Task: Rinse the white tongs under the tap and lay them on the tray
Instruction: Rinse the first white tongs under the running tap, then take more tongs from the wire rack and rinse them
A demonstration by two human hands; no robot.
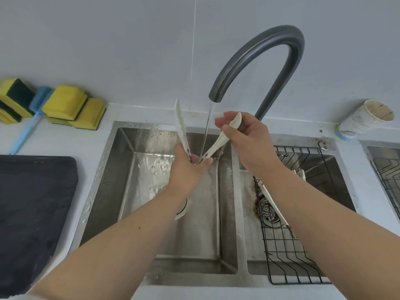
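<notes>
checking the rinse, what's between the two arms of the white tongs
In the head view, the water stream from the tap runs down between the spread arms of the white tongs, reaching their joined end at the left hand.

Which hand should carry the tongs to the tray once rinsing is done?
Probably left. The left hand grips the white tongs at the hinge, and the dark tray lies on its side of the sink; the right hand only pinches one arm.
</notes>
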